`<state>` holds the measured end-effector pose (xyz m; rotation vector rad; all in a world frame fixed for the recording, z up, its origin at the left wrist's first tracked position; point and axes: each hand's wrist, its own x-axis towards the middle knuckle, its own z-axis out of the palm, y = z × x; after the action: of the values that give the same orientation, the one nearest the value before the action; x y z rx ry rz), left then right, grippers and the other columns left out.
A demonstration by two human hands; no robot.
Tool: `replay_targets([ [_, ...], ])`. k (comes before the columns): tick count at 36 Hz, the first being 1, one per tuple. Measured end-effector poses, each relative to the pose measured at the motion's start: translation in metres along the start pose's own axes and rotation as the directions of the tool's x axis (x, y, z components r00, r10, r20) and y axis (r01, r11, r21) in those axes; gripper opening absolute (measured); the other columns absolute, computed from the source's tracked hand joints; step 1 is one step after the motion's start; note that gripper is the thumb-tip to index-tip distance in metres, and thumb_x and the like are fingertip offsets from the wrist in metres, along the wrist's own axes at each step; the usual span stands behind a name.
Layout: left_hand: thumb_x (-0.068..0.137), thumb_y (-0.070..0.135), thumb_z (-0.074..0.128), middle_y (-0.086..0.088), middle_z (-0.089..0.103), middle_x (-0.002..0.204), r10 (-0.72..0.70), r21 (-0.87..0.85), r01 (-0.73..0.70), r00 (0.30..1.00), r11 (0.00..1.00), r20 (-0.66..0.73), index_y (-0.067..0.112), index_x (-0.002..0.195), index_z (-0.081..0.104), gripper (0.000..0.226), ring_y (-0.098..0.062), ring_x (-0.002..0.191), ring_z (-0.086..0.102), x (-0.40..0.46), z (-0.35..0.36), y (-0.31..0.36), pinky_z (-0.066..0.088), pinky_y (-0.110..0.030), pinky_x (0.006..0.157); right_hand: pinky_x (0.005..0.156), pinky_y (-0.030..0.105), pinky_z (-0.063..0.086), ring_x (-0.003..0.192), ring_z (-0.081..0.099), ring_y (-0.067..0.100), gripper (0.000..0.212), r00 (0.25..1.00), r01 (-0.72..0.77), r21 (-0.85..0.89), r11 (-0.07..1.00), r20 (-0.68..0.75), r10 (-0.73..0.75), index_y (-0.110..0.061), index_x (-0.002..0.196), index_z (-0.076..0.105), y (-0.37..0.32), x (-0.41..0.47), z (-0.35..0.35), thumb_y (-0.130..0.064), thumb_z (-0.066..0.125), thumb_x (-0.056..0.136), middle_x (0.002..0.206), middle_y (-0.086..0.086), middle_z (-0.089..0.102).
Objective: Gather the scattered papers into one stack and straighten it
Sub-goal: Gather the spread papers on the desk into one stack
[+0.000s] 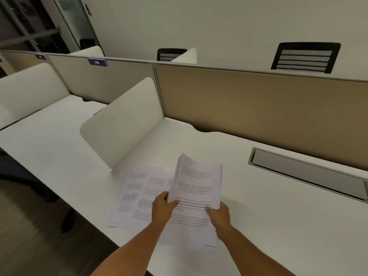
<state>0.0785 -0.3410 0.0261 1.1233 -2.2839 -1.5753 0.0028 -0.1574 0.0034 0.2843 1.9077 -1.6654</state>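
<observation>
A bundle of printed white papers (197, 182) is lifted off the white desk (278, 216) and tilted up towards me. My left hand (162, 211) grips its lower left edge, thumb on the front page. My right hand (219, 215) pinches its lower right edge. Several more printed sheets (135, 196) lie fanned and overlapping flat on the desk to the left of the bundle, near the front edge. Other sheets (187, 234) lie flat under my hands, partly hidden by them.
A white curved divider (123, 124) stands on the desk just behind and left of the papers. A tan partition wall (258, 104) runs along the back. A grey cable hatch (306, 174) is set in the desk at right. The desk's front edge drops to the floor at left.
</observation>
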Motion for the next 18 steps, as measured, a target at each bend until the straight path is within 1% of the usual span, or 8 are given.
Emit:
replay_targets([
  [3, 0.079, 0.017, 0.079, 0.0, 0.073, 0.088, -0.031, 0.082, 0.034, 0.999, 0.996, -0.037, 0.014, 0.096, 0.068, 0.02, -0.02, 0.081, 0.071, 0.01, -0.009, -0.01, 0.063, -0.039, 0.074, 0.09, 0.043, 0.06, 0.096, 0.071, 0.027, 0.027, 1.0, -0.016, -0.014, 1.0, 0.022, 0.016, -0.013, 0.115, 0.069, 0.003, 0.002, 0.013, -0.004, 0.064, 0.09, 0.107, 0.01, 0.074],
  [8, 0.081, 0.02, 0.077, 0.001, 0.071, 0.091, -0.086, 0.18, 0.095, 0.995, 0.979, -0.058, 0.014, 0.097, 0.065, 0.021, -0.022, 0.083, 0.072, 0.032, -0.013, -0.028, 0.062, -0.042, 0.076, 0.08, 0.041, 0.063, 0.088, 0.073, 0.029, 0.019, 0.999, -0.043, -0.078, 0.996, 0.005, 0.043, -0.011, 0.101, 0.074, 0.008, 0.012, 0.035, -0.003, 0.064, 0.088, 0.095, 0.01, 0.077],
  [10, 0.081, 0.02, 0.077, -0.001, 0.072, 0.09, -0.111, 0.171, 0.117, 0.993, 0.978, -0.041, 0.013, 0.094, 0.065, 0.019, -0.022, 0.082, 0.071, 0.042, -0.014, -0.038, 0.062, -0.042, 0.076, 0.069, 0.034, 0.063, 0.084, 0.073, 0.026, 0.017, 0.999, -0.053, -0.101, 0.993, -0.017, 0.051, -0.01, 0.095, 0.076, 0.009, 0.015, 0.044, -0.002, 0.064, 0.087, 0.092, 0.011, 0.078],
  [12, 0.081, 0.017, 0.078, -0.003, 0.073, 0.088, -0.142, 0.127, 0.142, 0.99, 0.982, -0.015, 0.011, 0.09, 0.065, 0.017, -0.021, 0.079, 0.071, 0.053, -0.015, -0.05, 0.062, -0.043, 0.076, 0.06, 0.023, 0.056, 0.08, 0.072, 0.021, 0.017, 0.997, -0.056, -0.131, 0.99, -0.051, 0.05, -0.01, 0.094, 0.075, 0.01, 0.018, 0.054, -0.001, 0.062, 0.087, 0.092, 0.009, 0.078],
  [13, 0.08, 0.016, 0.078, -0.005, 0.074, 0.088, -0.162, 0.109, 0.161, 0.987, 0.981, -0.004, 0.011, 0.087, 0.065, 0.016, -0.021, 0.077, 0.07, 0.058, -0.015, -0.056, 0.062, -0.043, 0.076, 0.06, 0.021, 0.054, 0.08, 0.072, 0.02, 0.018, 0.996, -0.061, -0.148, 0.987, -0.068, 0.051, -0.011, 0.094, 0.075, 0.011, 0.021, 0.059, -0.001, 0.062, 0.087, 0.092, 0.008, 0.078],
  [15, 0.08, 0.015, 0.078, -0.006, 0.074, 0.088, -0.203, 0.088, 0.201, 0.979, 0.976, 0.01, 0.012, 0.085, 0.063, 0.015, -0.019, 0.075, 0.068, 0.067, -0.016, -0.066, 0.062, -0.042, 0.076, 0.067, 0.026, 0.057, 0.086, 0.073, 0.022, 0.018, 0.993, -0.084, -0.177, 0.981, -0.098, 0.067, -0.012, 0.097, 0.074, 0.014, 0.027, 0.068, -0.003, 0.062, 0.087, 0.093, 0.006, 0.078],
  [17, 0.082, 0.016, 0.077, -0.005, 0.073, 0.094, -0.226, 0.094, 0.223, 0.974, 0.97, 0.018, 0.014, 0.09, 0.063, 0.016, -0.017, 0.079, 0.067, 0.075, -0.015, -0.076, 0.06, -0.037, 0.077, 0.08, 0.035, 0.061, 0.092, 0.072, 0.026, 0.02, 0.989, -0.109, -0.199, 0.974, -0.119, 0.086, -0.011, 0.103, 0.073, 0.016, 0.035, 0.077, -0.004, 0.062, 0.087, 0.096, 0.007, 0.077],
  [18, 0.082, 0.017, 0.076, -0.005, 0.072, 0.1, -0.226, 0.109, 0.223, 0.974, 0.969, 0.019, 0.013, 0.097, 0.064, 0.02, -0.017, 0.086, 0.066, 0.08, -0.015, -0.08, 0.057, -0.035, 0.08, 0.086, 0.038, 0.061, 0.093, 0.072, 0.026, 0.022, 0.987, -0.118, -0.21, 0.971, -0.133, 0.091, -0.011, 0.106, 0.072, 0.017, 0.04, 0.082, -0.004, 0.063, 0.087, 0.099, 0.007, 0.076],
])
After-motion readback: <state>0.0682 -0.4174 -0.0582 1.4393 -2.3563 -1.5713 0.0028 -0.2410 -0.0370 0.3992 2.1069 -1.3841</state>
